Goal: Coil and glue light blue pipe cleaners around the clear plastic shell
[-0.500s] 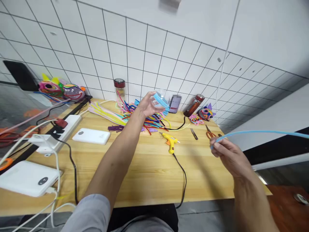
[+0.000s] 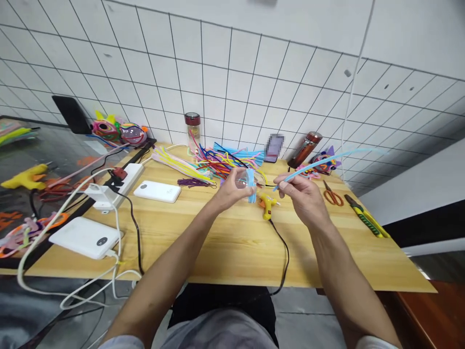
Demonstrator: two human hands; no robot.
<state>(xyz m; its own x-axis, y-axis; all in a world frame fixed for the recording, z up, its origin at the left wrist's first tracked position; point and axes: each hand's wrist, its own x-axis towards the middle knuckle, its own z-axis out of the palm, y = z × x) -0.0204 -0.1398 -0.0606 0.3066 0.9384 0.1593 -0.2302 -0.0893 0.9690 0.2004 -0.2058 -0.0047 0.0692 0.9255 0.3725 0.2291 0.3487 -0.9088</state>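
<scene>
My left hand [image 2: 232,189] is closed round a small clear plastic ball [image 2: 242,178] with a light blue pipe cleaner wrap [image 2: 251,185] on one side. My right hand [image 2: 303,194] pinches the end of a long light blue pipe cleaner [image 2: 319,162], which runs up and to the right. Both hands hover close together above the wooden table [image 2: 225,242], just over a yellow glue gun [image 2: 268,204]. A pile of coloured pipe cleaners [image 2: 218,165] lies behind them.
Two white power banks [image 2: 157,191] [image 2: 85,237], a power strip [image 2: 119,182] and white and black cables lie at the left. Orange scissors [image 2: 332,195], a yellow-handled tool [image 2: 366,220], two bottles [image 2: 305,149] [image 2: 192,131], a phone [image 2: 274,147] and pipe-cleaner masks [image 2: 118,131] stand behind.
My left hand has come back from the pile with the ball. My right hand has moved left to meet it, bringing the blue pipe cleaner's end near the ball. The view has shifted.
</scene>
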